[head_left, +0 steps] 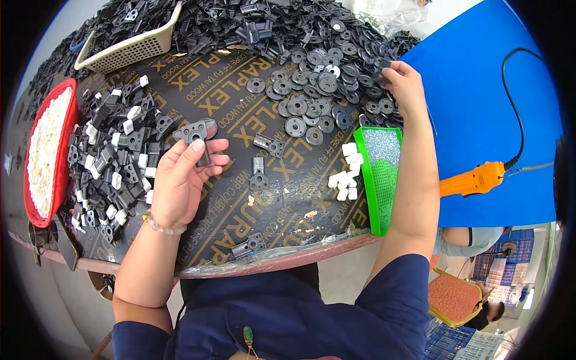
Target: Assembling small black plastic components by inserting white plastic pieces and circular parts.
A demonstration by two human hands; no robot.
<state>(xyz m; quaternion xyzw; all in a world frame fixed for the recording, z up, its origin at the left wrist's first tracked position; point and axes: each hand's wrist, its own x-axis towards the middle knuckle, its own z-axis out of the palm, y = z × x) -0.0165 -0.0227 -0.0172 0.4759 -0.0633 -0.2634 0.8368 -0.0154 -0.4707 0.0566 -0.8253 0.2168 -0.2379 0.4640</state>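
Observation:
My left hand (180, 177) is closed round a black plastic bracket (197, 131) with holes, the thumb pressing on its face. Far to the right, my right hand (407, 87) pinches a small dark plastic piece (381, 65) whose exact shape is hard to make out. It is at the edge of a heap of black round discs (327, 84). Between my arms, a few loose black brackets (258, 175) lie on the dark printed board. Left of my left hand is a pile of black brackets with white caps (129, 141).
A green tray (375, 207) of small metallic-looking bits stands beside my right forearm, with white caps (345, 177) next to it. An orange power screwdriver (474, 180) with a black cord is on the right, over a blue surface (480, 90). A red basket (71, 114) and a beige basket (129, 51) stand left.

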